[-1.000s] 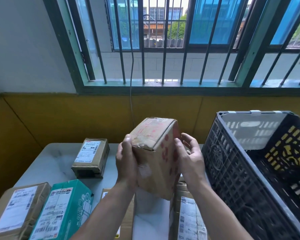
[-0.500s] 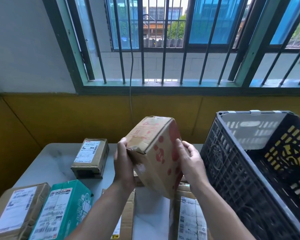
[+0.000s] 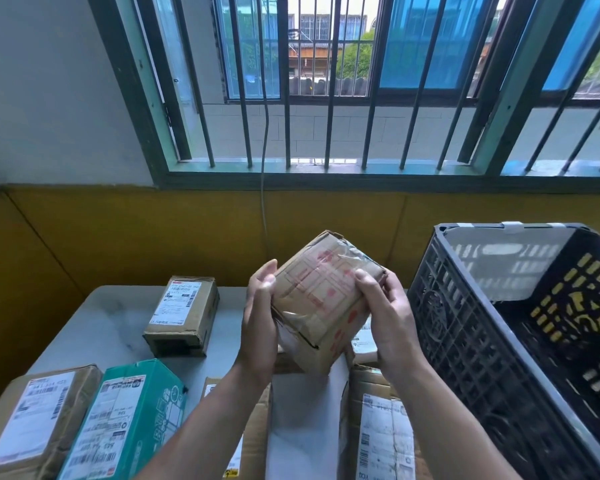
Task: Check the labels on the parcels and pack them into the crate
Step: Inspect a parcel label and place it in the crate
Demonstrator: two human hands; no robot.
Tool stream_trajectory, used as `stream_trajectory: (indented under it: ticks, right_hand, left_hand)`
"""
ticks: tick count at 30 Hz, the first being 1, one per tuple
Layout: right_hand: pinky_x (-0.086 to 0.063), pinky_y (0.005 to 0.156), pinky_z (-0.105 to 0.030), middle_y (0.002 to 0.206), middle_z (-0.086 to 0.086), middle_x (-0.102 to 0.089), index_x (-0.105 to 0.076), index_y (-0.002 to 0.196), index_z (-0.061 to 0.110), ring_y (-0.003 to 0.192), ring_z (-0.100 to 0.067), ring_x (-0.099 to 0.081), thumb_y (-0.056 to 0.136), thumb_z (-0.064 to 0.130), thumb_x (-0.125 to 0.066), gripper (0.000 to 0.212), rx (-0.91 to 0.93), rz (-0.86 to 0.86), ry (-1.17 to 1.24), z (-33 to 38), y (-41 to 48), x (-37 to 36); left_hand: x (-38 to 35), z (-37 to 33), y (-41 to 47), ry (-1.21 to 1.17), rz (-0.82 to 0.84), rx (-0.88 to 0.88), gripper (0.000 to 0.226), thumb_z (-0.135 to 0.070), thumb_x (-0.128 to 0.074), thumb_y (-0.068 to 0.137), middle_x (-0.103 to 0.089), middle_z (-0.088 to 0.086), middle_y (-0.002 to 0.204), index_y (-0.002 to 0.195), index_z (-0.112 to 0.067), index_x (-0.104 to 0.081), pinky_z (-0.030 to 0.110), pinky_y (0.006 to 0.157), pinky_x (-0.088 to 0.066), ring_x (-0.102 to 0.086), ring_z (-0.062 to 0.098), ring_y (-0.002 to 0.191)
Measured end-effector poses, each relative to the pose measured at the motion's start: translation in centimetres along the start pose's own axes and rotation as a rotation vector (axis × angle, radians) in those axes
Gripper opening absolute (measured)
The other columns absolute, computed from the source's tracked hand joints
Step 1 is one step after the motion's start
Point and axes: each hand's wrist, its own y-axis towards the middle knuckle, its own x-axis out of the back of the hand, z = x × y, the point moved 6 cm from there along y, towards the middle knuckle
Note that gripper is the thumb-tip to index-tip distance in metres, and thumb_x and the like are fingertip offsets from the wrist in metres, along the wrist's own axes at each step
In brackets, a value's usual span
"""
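A brown cardboard parcel [image 3: 321, 299] with red print and clear tape is held tilted in the air above the table. My left hand [image 3: 260, 320] grips its left side and my right hand [image 3: 385, 317] grips its right side, thumb on the upper face. The black plastic crate [image 3: 465, 334] stands open on the right, close beside my right hand. On the table lie other parcels: a small brown one [image 3: 182, 315] with a white label at the back left, a teal box [image 3: 125, 420] and a brown labelled parcel [image 3: 32, 420] at the front left.
The white table [image 3: 108, 327] stands against a yellow wall under a barred window [image 3: 326, 84]. Two more brown parcels lie under my arms, one at centre [image 3: 253, 431] and a labelled one [image 3: 381, 431] at front right. A thin cable [image 3: 264, 168] hangs down the wall.
Both hands have turned the parcel, tipping its top face with the red print and tape toward me. The other parcels and the crate have not moved.
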Motion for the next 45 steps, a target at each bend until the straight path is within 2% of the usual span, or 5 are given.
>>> stream_trajectory:
  ticks: [6, 24, 30, 39, 45]
  right_hand:
    - [-0.053, 0.07, -0.012, 0.099, 0.009, -0.076, -0.067, 0.117, 0.038, 0.091, 0.0, -0.07, 0.069, 0.047, -0.071, 0.048, 0.059, 0.036, 0.022, -0.5, 0.1, 0.3]
    - [-0.054, 0.071, -0.013, 0.106, 0.006, -0.077, -0.071, 0.122, 0.03, 0.094, -0.002, -0.071, 0.092, 0.018, -0.071, 0.032, 0.045, 0.018, 0.06, -1.4, -0.3, 0.6]
    - [-0.054, 0.07, -0.014, 0.101, 0.011, -0.076, -0.067, 0.121, 0.033, 0.093, -0.001, -0.07, 0.08, 0.031, -0.065, 0.041, 0.02, 0.037, 0.011, -1.7, -0.1, 0.7]
    - [-0.053, 0.066, -0.019, 0.101, 0.014, -0.074, -0.058, 0.122, 0.04, 0.098, -0.005, -0.068, 0.076, 0.073, -0.052, 0.057, -0.058, 0.07, -0.144, -1.6, -0.8, -0.1]
    - [-0.056, 0.096, -0.048, 0.121, 0.002, -0.071, -0.048, 0.146, 0.036, 0.116, -0.019, -0.065, 0.071, 0.086, -0.04, 0.091, -0.122, 0.113, -0.234, -1.5, -0.9, -0.8]
  left_hand:
    - [-0.5, 0.2, 0.4, -0.011, 0.007, 0.157, 0.104, -0.088, -0.039, 0.071, -0.058, 0.008, 0.144, 0.154, -0.025, -0.039, 0.059, 0.115, -0.039, -0.052, 0.027, 0.135]
    - [0.0, 1.9, 0.6, -0.202, 0.028, 0.154, 0.084, -0.047, -0.051, 0.082, -0.068, -0.005, 0.127, 0.16, -0.04, -0.021, 0.027, 0.063, -0.06, -0.075, 0.013, 0.1]
    - [-0.2, 2.7, 0.5, -0.125, 0.023, 0.205, 0.088, -0.059, -0.052, 0.084, -0.067, 0.012, 0.119, 0.156, -0.014, -0.027, 0.032, 0.061, -0.058, -0.074, 0.019, 0.09]
    - [0.1, 2.5, 0.5, -0.121, -0.017, 0.134, 0.081, -0.044, -0.06, 0.082, -0.067, -0.013, 0.125, 0.155, -0.049, -0.026, 0.03, 0.065, -0.061, -0.073, 0.01, 0.102]
    - [0.0, 2.0, 0.1, -0.057, -0.003, 0.097, 0.071, -0.045, -0.059, 0.082, -0.067, -0.027, 0.118, 0.146, -0.056, -0.031, 0.023, 0.069, -0.06, -0.07, 0.002, 0.105]
